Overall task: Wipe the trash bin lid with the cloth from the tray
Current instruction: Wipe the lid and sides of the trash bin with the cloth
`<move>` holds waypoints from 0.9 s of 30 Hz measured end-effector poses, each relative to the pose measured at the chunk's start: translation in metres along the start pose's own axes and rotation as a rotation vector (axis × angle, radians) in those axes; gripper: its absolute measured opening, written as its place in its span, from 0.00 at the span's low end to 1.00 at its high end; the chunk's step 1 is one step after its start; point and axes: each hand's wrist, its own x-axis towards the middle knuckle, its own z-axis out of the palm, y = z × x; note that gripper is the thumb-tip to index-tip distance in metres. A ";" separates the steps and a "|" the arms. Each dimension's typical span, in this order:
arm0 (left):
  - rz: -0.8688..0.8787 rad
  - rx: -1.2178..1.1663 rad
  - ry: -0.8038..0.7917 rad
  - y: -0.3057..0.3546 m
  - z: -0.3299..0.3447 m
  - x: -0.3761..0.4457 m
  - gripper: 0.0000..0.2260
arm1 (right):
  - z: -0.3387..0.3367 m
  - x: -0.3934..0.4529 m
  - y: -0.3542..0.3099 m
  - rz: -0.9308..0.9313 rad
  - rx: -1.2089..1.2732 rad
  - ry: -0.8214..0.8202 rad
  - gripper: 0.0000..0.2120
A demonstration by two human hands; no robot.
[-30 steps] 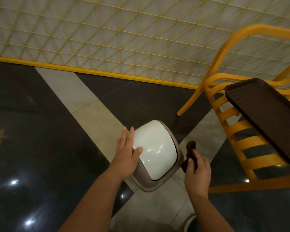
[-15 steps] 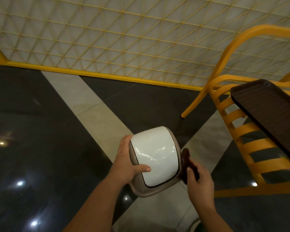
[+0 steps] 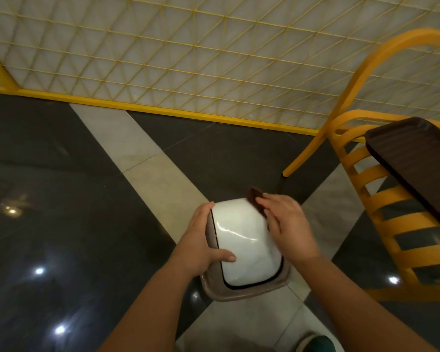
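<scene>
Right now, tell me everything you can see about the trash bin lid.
The trash bin lid is a glossy white, domed panel with rounded corners, plastic by its look, set in a taupe-brown rim with a dark seam around it. It tilts toward the camera above the floor. The left hand grips its left edge, thumb on the white surface. The right hand presses a dark brown cloth against its far right corner. Light glints off its middle.
</scene>
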 end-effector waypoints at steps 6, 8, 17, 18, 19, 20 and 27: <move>0.021 -0.052 0.010 -0.004 0.003 0.001 0.46 | 0.032 -0.030 -0.060 -0.349 -0.001 -0.152 0.17; 0.011 -0.048 0.008 -0.002 0.003 0.000 0.47 | 0.028 -0.022 -0.051 -0.344 0.036 -0.177 0.17; -0.020 0.051 -0.008 0.008 0.003 0.000 0.45 | 0.010 -0.019 -0.027 0.297 0.042 0.029 0.17; -0.021 0.056 -0.001 0.008 0.003 0.001 0.45 | 0.012 -0.018 -0.038 0.166 0.018 -0.018 0.18; -0.019 0.055 0.005 0.010 0.002 0.001 0.46 | 0.015 -0.015 -0.046 0.033 -0.007 -0.070 0.21; -0.016 0.047 0.006 0.010 0.002 0.001 0.46 | 0.018 -0.011 -0.050 -0.066 -0.025 -0.105 0.21; -0.089 0.132 -0.058 0.014 -0.006 0.003 0.50 | 0.006 -0.001 -0.009 0.341 0.113 0.069 0.14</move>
